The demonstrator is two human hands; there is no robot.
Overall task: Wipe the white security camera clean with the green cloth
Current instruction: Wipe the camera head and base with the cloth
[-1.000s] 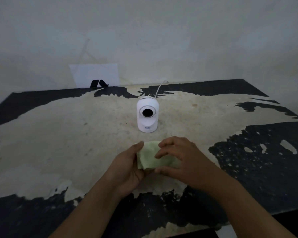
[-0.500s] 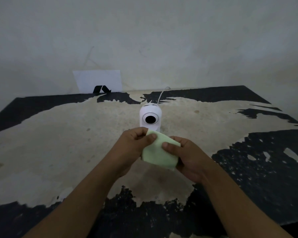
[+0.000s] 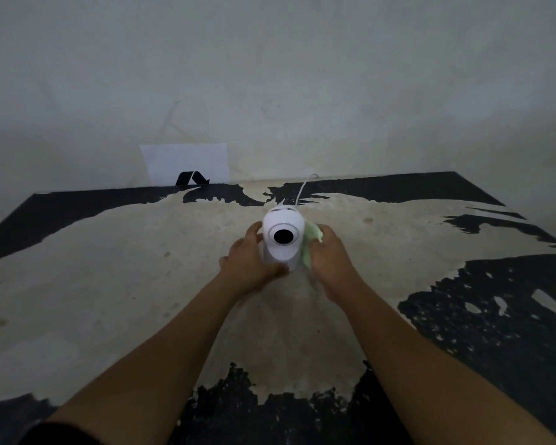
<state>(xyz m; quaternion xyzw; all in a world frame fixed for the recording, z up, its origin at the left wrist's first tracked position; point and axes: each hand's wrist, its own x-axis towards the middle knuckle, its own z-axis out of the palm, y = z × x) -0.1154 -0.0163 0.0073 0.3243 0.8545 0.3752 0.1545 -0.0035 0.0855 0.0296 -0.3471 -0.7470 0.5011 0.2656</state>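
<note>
Left hand grips security camera base, steadying it. Right hand closed on green cloth, pressing its side to wipe.

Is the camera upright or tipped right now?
Roughly upright: the white security camera stands with its lens facing the viewer, left hand against its side, right hand pressing the green cloth to it.

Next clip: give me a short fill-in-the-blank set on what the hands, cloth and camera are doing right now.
1. The left hand steadies the white security ____ on the table.
2. The right hand presses a ____ cloth against the camera's side.
3. The camera's dark lens points ____ the person.
4. A white ____ runs from behind the camera toward the wall.

Missing words: camera; green; toward; cable
</note>
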